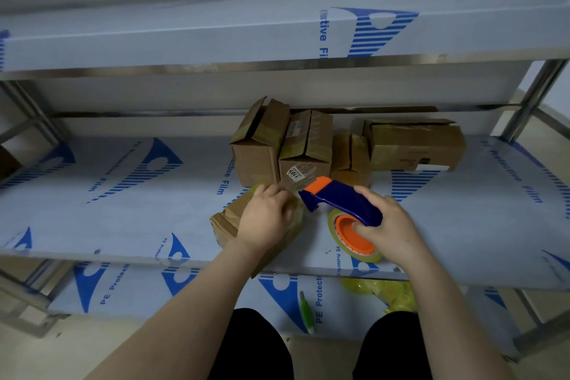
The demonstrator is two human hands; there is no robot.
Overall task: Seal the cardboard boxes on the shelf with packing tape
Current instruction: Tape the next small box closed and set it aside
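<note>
A small cardboard box (228,219) lies near the front edge of the middle shelf (123,210). My left hand (266,216) rests on top of it, fingers curled over its far end. My right hand (390,225) grips the blue and orange tape dispenser (336,199), whose nose points at the box just right of my left fingers. The roll of clear tape (354,239) sits on its orange hub under my right hand. Behind stand several more cardboard boxes: two upright with loose flaps (256,157) (308,151), a small one (351,160) and a long flat one (416,145).
The shelf boards carry white film with blue print. Steel posts (530,102) rise at the right and left. On the lower shelf lie a green-handled tool (306,311) and crumpled yellowish tape (388,291). My dark-clothed knees (249,345) are below.
</note>
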